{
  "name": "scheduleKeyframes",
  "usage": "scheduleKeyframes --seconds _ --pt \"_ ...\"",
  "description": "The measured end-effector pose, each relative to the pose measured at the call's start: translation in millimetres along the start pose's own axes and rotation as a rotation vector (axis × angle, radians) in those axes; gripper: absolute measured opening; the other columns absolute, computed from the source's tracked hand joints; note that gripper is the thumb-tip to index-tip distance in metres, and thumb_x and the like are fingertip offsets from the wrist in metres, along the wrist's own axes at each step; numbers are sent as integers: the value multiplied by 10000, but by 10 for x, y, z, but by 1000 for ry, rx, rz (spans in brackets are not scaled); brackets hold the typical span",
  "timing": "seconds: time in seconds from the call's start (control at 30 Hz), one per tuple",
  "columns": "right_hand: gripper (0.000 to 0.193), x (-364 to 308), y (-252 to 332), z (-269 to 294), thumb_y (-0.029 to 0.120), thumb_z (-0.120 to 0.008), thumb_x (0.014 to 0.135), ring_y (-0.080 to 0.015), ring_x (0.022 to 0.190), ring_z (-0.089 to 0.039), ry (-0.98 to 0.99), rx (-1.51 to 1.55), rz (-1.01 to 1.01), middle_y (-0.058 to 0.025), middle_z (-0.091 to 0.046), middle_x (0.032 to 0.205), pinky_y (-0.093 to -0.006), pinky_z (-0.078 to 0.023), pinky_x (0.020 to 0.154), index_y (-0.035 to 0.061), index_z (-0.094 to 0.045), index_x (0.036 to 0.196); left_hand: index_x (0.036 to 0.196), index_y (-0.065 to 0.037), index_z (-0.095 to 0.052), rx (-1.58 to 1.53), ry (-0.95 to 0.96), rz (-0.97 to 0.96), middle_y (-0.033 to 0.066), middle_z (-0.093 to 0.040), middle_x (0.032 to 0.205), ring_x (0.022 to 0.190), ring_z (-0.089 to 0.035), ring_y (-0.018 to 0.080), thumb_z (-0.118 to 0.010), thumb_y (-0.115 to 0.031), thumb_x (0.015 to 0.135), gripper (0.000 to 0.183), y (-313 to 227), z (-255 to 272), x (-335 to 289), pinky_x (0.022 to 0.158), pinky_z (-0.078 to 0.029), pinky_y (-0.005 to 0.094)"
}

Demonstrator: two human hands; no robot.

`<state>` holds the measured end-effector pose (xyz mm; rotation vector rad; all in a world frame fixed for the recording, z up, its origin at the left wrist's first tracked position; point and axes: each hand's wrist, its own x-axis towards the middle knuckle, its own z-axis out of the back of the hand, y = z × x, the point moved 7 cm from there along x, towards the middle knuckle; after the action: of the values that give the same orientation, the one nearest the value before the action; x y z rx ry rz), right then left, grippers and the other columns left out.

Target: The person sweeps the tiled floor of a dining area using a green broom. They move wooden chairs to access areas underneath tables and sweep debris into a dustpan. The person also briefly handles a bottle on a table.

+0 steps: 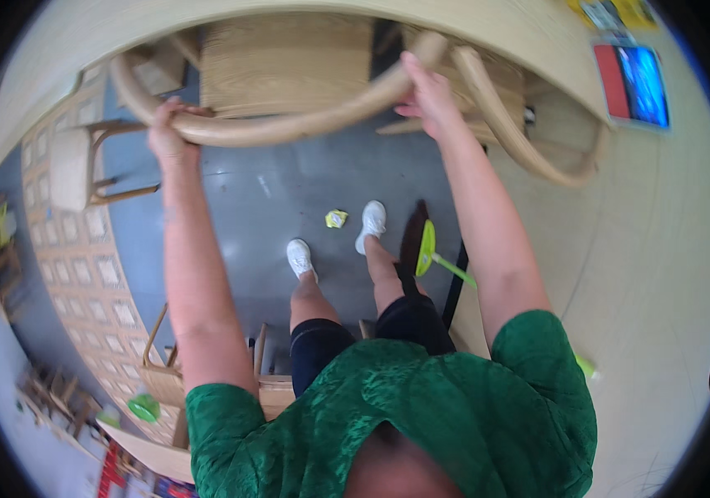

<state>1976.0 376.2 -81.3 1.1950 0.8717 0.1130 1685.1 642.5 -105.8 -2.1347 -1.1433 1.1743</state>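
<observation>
A wooden chair with a curved back rail [309,124] is right in front of me; its flat seat [289,66] lies beneath the table edge. My left hand [174,133] is wrapped round the left part of the rail. At the rail's right end, my right hand [430,95] grips it, thumb on the near side and fingers partly hidden. To the right stands a second wooden chair with a curved rail [508,137], apart from my right hand. The pale wooden table [289,7] runs along the far side.
On the floor lie a crumpled yellow packet [337,218] near my shoes and a broom with a green head [426,247] by my leg. A chair [73,166] stands at the left beside a patterned floor strip [106,270]. A lit tablet [644,85] rests at the far right.
</observation>
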Motion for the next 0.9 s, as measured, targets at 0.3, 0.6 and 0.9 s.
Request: scheduleKeyframes --seconds 0.3,0.6,0.9 --pt "304 -3557 -3259 2042 286 -657 742 -200 624 -559 -270 -30 -873 -73 -565 757 -338 -467 506 60 -571 925 1367 -43 -109 620 111 92 196 -325 1323 1217 -328 296 -455 -543 833 809 107 633 -1033 958 -301 428" --pt "706 -4635 -4229 4405 91 -691 661 -314 991 -449 -1276 629 -596 -107 -332 1212 -457 -475 647 241 -349 1261 1194 -25 -448 813 431 294 69 -565 999 950 -528 183 -494 -373 873 476 966 282 -2812 851 -404 315" --pt "330 -3894 -4001 4900 162 -618 753 -195 935 -486 -535 303 -469 -27 -502 997 -366 -453 674 171 -527 1071 1223 -83 -446 1083 1021 340 89 -572 1054 975 -531 167 -631 -144 786 478 2414 -1344 -4375 860 -420 310"
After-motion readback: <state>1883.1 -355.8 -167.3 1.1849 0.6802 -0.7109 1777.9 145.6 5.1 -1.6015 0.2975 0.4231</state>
